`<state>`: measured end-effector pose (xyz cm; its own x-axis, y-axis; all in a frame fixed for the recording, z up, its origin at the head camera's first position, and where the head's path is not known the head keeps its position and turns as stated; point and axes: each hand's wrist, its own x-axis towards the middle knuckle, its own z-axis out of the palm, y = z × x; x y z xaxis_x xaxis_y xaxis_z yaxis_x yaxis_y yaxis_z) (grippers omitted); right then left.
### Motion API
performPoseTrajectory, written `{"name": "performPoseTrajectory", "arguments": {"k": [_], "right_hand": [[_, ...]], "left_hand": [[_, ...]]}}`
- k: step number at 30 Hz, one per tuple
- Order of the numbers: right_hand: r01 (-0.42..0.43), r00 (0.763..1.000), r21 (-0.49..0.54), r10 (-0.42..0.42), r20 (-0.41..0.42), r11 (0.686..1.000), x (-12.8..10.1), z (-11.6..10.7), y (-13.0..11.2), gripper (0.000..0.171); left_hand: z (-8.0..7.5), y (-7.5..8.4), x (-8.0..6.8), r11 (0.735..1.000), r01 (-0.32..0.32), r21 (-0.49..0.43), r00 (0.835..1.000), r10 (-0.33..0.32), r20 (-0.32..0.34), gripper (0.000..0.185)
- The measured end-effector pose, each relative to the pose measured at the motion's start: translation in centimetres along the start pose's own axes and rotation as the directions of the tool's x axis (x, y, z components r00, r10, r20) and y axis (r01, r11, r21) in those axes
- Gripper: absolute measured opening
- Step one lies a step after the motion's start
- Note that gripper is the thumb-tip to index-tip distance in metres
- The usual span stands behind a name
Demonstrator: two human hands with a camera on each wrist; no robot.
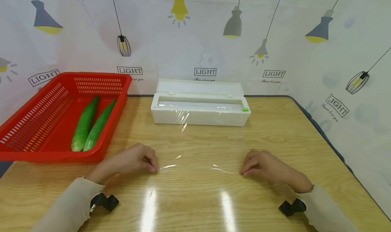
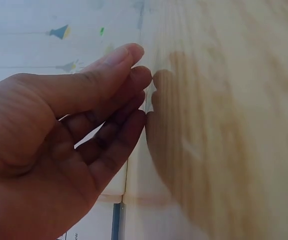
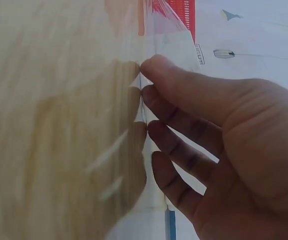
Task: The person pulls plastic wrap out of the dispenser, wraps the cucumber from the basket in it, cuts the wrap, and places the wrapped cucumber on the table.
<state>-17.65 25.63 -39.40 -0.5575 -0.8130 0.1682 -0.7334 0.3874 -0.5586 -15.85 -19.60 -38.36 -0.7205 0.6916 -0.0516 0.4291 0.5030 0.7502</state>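
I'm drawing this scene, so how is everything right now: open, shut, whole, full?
White box: open, lid up
Green tab: at the box's right end
Clear film: stretching out of the box
Red basket: upright, partly filled
Two cucumbers: whole, lying inside
Left hand: at the film's edge; pinching or pressing, I can't tell
Right hand: same

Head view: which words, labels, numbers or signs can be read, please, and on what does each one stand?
"LIGHT": five framed prints on the lamp-patterned wall covering.
Small script beneath: too small to read surely.
White cling film dispenser, red plastic basket: no readable text.
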Motion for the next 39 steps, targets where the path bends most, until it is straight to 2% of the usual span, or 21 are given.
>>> {"name": "performPoseTrajectory", "arguments": {"k": [4,8,13,15,18,21,23,25,30,34,39], "right_hand": [[-0.005,1.0,0.0,0.005,0.02,1.0,-0.2,-0.4,0.2,0.014],[-0.013,1.0,0.054,0.012,0.02,0.998,-0.5,-0.7,0.5,0.017],[-0.15,0.988,0.135,0.152,-0.008,0.979,-0.7,-0.3,0.8,0.019],[-0.176,0.983,0.158,0.182,-0.021,0.972,-0.8,0.1,1.0,0.017],[-0.135,0.989,0.16,0.144,-0.043,0.978,-0.7,0.5,1.2,0.014],[-0.056,0.996,0.102,0.063,-0.07,0.993,-0.5,0.9,1.3,0.013],[-0.031,0.996,0.064,0.037,-0.085,0.997,-0.4,1.1,1.3,0.011],[-0.04,0.994,0.044,0.044,-0.098,0.998,-0.3,1.2,1.2,0.01],[-0.088,0.99,0.037,0.091,-0.106,0.995,-0.4,1.3,1.3,0.009],[-0.072,0.993,0.036,0.074,-0.088,0.997,-0.4,1.3,1.3,0.01],[-0.052,0.996,0.051,0.055,-0.071,0.997,-0.7,1.1,1.5,0.011]], "left_hand": [[-0.2,0.2,-0.1,0.999,0.053,-0.008,0.999,-0.053,-0.008,0.01],[-0.2,0.1,0.0,0.996,0.087,-0.019,0.996,-0.087,-0.024,0.011],[-0.1,0.0,0.1,0.997,0.077,-0.011,0.996,-0.078,-0.039,0.008],[0.1,-0.1,0.1,0.997,0.076,0.002,0.996,-0.075,-0.041,0.008],[0.5,-0.2,0.1,0.997,0.075,0.012,0.995,-0.074,-0.061,0.008],[1.0,-0.2,0.2,0.997,0.071,-0.001,0.993,-0.071,-0.098,0.009],[1.4,-0.1,0.3,0.997,0.073,-0.007,0.99,-0.073,-0.124,0.011],[1.8,0.1,0.4,0.997,0.074,0.013,0.987,-0.071,-0.145,0.014],[2.2,0.9,0.5,0.987,0.084,0.134,0.983,-0.06,-0.176,0.02],[1.7,1.0,0.2,0.979,0.065,0.193,0.991,-0.04,-0.132,0.026],[1.0,0.9,-0.1,0.98,0.054,0.19,0.996,-0.04,-0.077,0.028]]}}
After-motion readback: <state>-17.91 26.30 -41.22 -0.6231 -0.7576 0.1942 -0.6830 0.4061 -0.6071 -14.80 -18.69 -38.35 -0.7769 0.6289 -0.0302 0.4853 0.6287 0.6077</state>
